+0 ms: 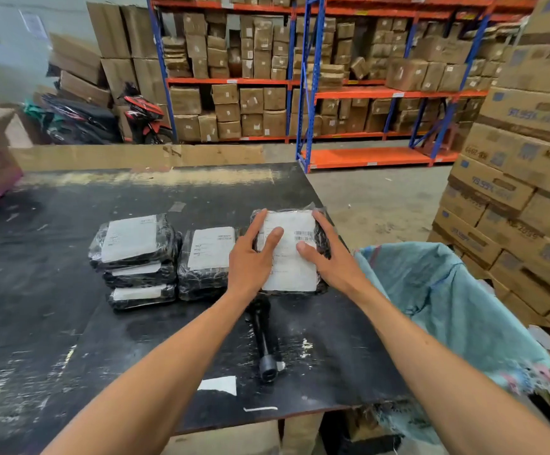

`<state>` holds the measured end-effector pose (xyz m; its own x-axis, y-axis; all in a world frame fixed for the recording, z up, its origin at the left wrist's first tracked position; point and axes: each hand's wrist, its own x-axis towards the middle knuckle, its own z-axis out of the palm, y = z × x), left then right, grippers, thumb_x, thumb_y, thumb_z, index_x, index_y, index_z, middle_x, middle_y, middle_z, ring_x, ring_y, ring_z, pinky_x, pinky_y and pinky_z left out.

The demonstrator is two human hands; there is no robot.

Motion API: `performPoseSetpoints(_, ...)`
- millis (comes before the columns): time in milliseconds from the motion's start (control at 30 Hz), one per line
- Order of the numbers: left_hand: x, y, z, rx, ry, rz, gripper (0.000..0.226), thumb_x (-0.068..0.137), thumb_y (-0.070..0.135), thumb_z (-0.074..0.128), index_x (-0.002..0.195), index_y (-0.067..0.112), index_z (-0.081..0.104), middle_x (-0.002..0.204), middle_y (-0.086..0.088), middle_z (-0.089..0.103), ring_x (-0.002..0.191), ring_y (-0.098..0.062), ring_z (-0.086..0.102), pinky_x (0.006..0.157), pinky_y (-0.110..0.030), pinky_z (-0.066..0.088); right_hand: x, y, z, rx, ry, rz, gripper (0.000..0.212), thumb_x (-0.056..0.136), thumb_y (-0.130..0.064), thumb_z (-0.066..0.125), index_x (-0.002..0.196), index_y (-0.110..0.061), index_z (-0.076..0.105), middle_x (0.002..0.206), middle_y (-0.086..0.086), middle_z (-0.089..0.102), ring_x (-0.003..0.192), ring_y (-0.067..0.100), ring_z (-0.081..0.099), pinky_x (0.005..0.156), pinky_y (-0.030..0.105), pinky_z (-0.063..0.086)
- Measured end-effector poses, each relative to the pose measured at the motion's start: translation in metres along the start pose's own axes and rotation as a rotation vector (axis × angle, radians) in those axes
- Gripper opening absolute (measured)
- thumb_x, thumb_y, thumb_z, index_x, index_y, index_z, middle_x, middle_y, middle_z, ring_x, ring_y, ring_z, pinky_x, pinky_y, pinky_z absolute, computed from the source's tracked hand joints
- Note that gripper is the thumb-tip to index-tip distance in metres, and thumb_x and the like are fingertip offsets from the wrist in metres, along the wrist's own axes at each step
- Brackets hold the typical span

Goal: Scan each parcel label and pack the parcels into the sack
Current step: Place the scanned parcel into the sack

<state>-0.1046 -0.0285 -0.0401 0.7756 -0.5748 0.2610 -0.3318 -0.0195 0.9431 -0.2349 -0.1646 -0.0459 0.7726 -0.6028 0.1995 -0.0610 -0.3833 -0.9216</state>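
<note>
Head view shows the left hand (pixel 250 257) and right hand (pixel 327 254) holding one parcel (pixel 288 254) by its sides, close beside the sack (pixel 447 300). Its wrap looks slippery, so it might slide out and miss the sack.

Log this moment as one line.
hands: left and right grip parcel | scanner: on table | sack: open, right of table
</note>
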Motion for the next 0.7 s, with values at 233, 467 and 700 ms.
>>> performPoseSetpoints(233,0.019,0.008,0.148,-0.029,-0.163,-0.036,0.055,0.098,0.074,0.027,0.15,0.056,0.032,0.099,0.06,0.047,0.093,0.034,0.048,0.075,0.002,0.04,0.015,0.06,-0.126,-0.004,0.152,0.035,0.068,0.095,-0.036,0.079,0.153,-0.044,0.046,0.143,-0.027,0.057,0.123,-0.017,0.057,0.114,0.03,0.047)
performPoseSetpoints(467,0.046,-0.023,0.269,0.167,-0.306,-0.113,0.076,0.097,0.075,0.016,0.162,0.038,0.004,0.166,0.007,0.023,0.151,-0.024,0.024,0.118,-0.04,0.023,0.022,0.159,-0.23,0.058,0.279,0.202,0.066,0.093,-0.027,0.082,0.152,-0.03,0.054,0.125,-0.026,0.06,0.095,-0.031,0.059,0.077,0.0,0.048)
performPoseSetpoints(700,0.06,-0.084,0.313,0.687,-0.435,-0.049,0.078,0.104,0.061,0.027,0.163,0.016,0.005,0.168,-0.022,0.003,0.155,-0.035,0.001,0.127,-0.044,0.0,0.02,0.261,-0.254,0.069,0.202,0.407,0.067,0.089,-0.025,0.086,0.149,-0.028,0.058,0.134,-0.015,0.064,0.11,-0.014,0.063,0.081,-0.003,0.045)
